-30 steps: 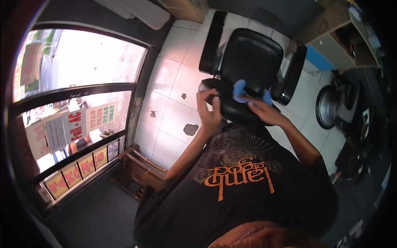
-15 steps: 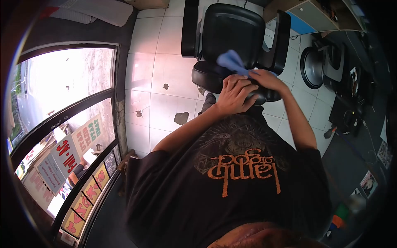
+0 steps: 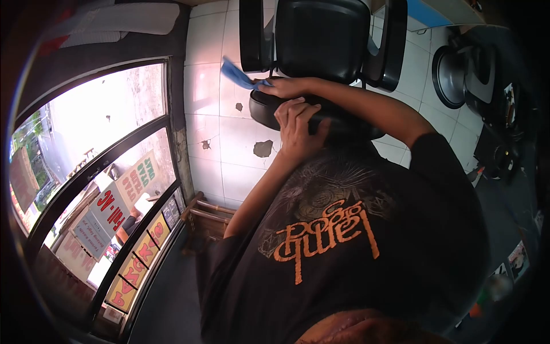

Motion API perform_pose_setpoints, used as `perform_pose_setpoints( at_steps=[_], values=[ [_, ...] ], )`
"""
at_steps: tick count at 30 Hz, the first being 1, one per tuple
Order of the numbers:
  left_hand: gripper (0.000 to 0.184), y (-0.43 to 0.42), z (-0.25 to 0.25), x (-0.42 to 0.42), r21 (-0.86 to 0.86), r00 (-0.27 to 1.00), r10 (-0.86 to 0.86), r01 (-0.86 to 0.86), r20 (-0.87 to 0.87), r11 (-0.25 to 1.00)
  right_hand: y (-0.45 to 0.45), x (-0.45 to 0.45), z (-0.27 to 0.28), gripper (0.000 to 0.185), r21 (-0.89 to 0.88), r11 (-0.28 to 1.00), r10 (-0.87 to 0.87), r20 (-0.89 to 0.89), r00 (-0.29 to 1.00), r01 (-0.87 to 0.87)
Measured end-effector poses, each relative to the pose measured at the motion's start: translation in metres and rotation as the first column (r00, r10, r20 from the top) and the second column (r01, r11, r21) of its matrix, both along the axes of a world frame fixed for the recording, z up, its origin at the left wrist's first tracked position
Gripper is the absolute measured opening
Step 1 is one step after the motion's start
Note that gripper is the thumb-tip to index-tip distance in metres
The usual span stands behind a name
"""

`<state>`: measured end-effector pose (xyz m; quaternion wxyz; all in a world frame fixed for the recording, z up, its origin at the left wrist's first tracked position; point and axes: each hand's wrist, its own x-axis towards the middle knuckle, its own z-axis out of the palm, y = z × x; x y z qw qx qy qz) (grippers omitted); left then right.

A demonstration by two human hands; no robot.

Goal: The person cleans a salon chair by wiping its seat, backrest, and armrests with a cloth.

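A black padded chair (image 3: 323, 40) with two armrests stands in front of me. My right hand (image 3: 286, 87) reaches across its seat (image 3: 349, 117) to the left side. It is closed on a blue cloth (image 3: 238, 74), whose loose end sticks out past the seat's left edge, over the floor. My left hand (image 3: 299, 127) rests on the near part of the seat, fingers bent and thumb apart, with nothing seen in it. The right forearm hides part of the seat and the lower backrest.
Left of me are a glazed door (image 3: 94, 149) with signs and a wooden stool (image 3: 209, 215). White floor tiles (image 3: 229, 137) have broken patches. At right is a black basin (image 3: 450, 77); a dark counter (image 3: 498, 212) runs along that side.
My right hand has swept the blue cloth leftward across the seat to its left edge. My left hand has shifted slightly left, staying on the seat. The view has tilted and moved.
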<state>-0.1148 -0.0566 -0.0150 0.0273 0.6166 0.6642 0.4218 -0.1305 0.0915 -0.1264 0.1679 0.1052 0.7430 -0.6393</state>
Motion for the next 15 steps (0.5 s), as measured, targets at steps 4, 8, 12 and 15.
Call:
perform_pose_setpoints(
  at_steps=[4, 8, 12, 15],
  values=[
    [0.052, 0.0, -0.002, 0.002, -0.026, 0.998, 0.055, -0.055, -0.016, 0.998, 0.013, 0.011, -0.098, 0.077, 0.089, 0.993, -0.09, 0.147, 0.985, 0.077],
    [0.051, 0.004, -0.001, 0.002, -0.046, 0.993, 0.113, -0.114, -0.012, 0.992, 0.055, 0.124, -0.172, 0.066, 0.129, 0.981, 0.087, 0.361, 0.928, -0.142],
    [0.052, 0.005, 0.002, 0.002, -0.06, 0.993, 0.114, -0.115, -0.019, 0.992, 0.097, 0.245, -0.196, 0.067, 0.038, 0.999, -0.006, 0.548, 0.836, -0.018],
    [0.053, 0.008, 0.001, 0.006, -0.067, 0.993, 0.121, -0.122, -0.016, 0.99, 0.098, 0.267, -0.108, 0.067, 0.035, 0.992, -0.118, 0.584, 0.803, 0.121]
  ],
)
